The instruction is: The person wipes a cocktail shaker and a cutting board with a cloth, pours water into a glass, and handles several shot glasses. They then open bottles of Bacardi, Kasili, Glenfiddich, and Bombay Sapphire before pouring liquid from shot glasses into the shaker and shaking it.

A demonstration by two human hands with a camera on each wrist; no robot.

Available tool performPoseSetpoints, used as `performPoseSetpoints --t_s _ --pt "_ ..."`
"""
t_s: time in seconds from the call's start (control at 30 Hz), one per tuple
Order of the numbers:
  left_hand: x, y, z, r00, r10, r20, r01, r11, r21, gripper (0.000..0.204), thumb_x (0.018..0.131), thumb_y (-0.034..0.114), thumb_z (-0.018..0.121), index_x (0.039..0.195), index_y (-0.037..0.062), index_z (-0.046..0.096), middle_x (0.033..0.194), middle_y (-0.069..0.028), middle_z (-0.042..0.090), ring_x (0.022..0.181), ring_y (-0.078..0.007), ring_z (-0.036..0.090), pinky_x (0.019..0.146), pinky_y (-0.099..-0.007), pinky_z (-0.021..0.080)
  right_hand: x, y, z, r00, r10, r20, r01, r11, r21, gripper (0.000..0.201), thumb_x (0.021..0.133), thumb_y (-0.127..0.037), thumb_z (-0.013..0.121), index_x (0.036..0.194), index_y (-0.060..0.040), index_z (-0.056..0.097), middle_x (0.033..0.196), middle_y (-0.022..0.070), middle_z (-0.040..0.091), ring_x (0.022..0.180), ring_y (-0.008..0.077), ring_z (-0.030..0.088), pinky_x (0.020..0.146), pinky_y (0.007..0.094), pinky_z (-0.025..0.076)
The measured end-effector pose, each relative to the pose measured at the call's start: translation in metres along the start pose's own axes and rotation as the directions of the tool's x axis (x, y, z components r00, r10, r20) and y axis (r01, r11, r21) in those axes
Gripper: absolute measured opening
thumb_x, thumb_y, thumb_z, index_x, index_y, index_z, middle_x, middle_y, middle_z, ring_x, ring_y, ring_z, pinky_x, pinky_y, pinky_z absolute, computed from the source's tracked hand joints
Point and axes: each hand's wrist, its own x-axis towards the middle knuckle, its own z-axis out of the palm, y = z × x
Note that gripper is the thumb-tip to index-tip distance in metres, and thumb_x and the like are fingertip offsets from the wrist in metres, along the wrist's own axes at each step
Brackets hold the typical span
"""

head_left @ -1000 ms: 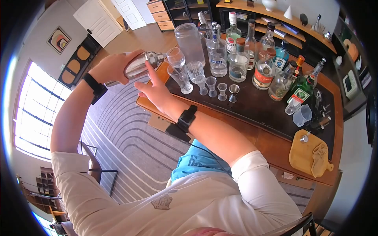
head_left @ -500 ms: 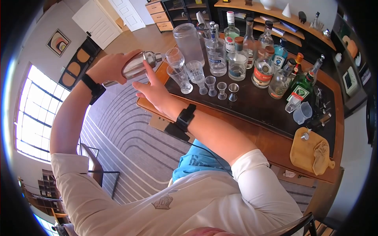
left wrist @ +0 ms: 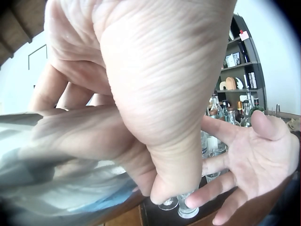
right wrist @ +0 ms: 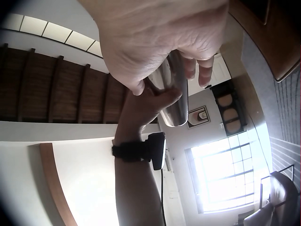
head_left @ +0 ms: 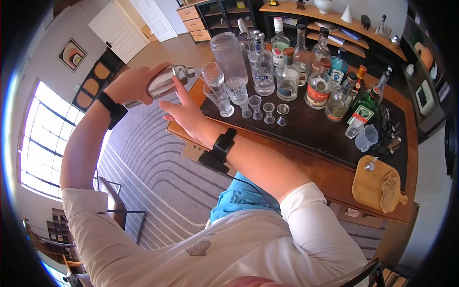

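Observation:
In the head view a silver shaker (head_left: 161, 86) is held in the air beyond the table's left end, lying aslant with its narrow cap toward the glasses. The left hand (head_left: 128, 87) grips its body, also seen large in the left wrist view, where the hand (left wrist: 155, 70) curls round the metal (left wrist: 61, 160). The right hand (head_left: 185, 115) is spread beside the cap end, fingers extended; whether it touches the metal cannot be told. From the right wrist, the shaker (right wrist: 177, 106) shows below the right palm (right wrist: 164, 33), with the left thumb across it.
Stemmed and tall glasses (head_left: 220, 103), a large clear jar (head_left: 229, 57) and small measuring cups (head_left: 269, 113) stand at the table's left. Several bottles (head_left: 318, 88) line the back. A wooden board (head_left: 366, 184) with a cloth lies at the right.
The shaker and both hands have shifted slightly to the left in the head view. The left hand's grip and the right hand's spread fingers look much the same.

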Motion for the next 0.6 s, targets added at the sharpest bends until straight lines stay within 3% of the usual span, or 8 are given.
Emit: performPoseSetpoints --t_s 0.23,0.4,0.6 --pt "-0.0012 -0.0017 -0.0025 1.0 0.004 -0.006 -0.004 1.0 0.029 0.117 0.056 0.019 0.092 0.161 0.0256 0.042 0.1 -0.0147 0.075 0.091 -0.0383 0.072 0.081 -0.0436 0.059 0.0023 0.003 0.0008 0.999 -0.029 0.012 0.029 1.0 -0.009 0.101 0.102 -0.019 0.074 0.175 -0.025 0.004 0.178 0.0275 -0.004 0.147 0.0233 0.045 0.1 0.0369 0.055" --pt "-0.0015 -0.0043 -0.003 0.999 0.033 -0.027 -0.032 0.998 0.048 0.117 0.055 0.02 0.093 0.161 0.0262 0.043 0.099 -0.0135 0.075 0.09 -0.0374 0.073 0.08 -0.0428 0.059 0.0018 0.002 0.0025 1.0 -0.023 0.014 0.023 1.0 0.004 0.102 0.102 -0.019 0.073 0.175 -0.023 0.002 0.179 0.0243 -0.004 0.153 0.024 0.038 0.101 0.0384 0.054" --pt "-0.001 -0.003 -0.006 1.0 0.004 -0.007 -0.004 0.998 0.068 0.116 0.055 0.02 0.092 0.161 0.0259 0.044 0.097 -0.0136 0.075 0.09 -0.0371 0.073 0.08 -0.0427 0.059 -0.003 -0.0041 0.0061 1.0 -0.005 0.009 0.005 1.0 0.007 0.101 0.102 -0.019 0.073 0.175 -0.022 0.002 0.18 0.0206 -0.004 0.153 0.0247 0.038 0.102 0.0393 0.054"
